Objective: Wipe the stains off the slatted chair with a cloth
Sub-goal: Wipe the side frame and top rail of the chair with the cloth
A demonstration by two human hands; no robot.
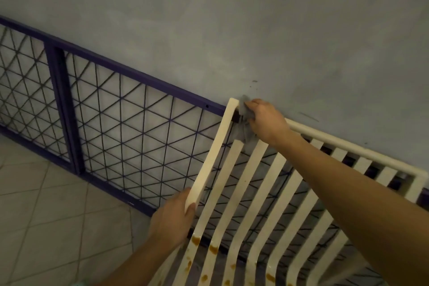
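Hands work on a cream slatted chair (212,153) tilted against a grey wall (232,18), seen from a head-worn camera. The right hand (267,121) bunches a grey cloth (249,138) in curled fingers and presses it to the chair's upper left corner, where the side rail meets the top rail (348,146). The left hand (173,218) grips the lower end of the same side rail, thumb on its front face and fingers wrapped behind. Orange-brown stains (213,249) dot the lower slats near the bottom edge of the view, well apart from the cloth. Behind the chair, a purple-framed wire grille (60,100) leans along the base of the wall. Pale floor tiles (46,216) fill the lower left.
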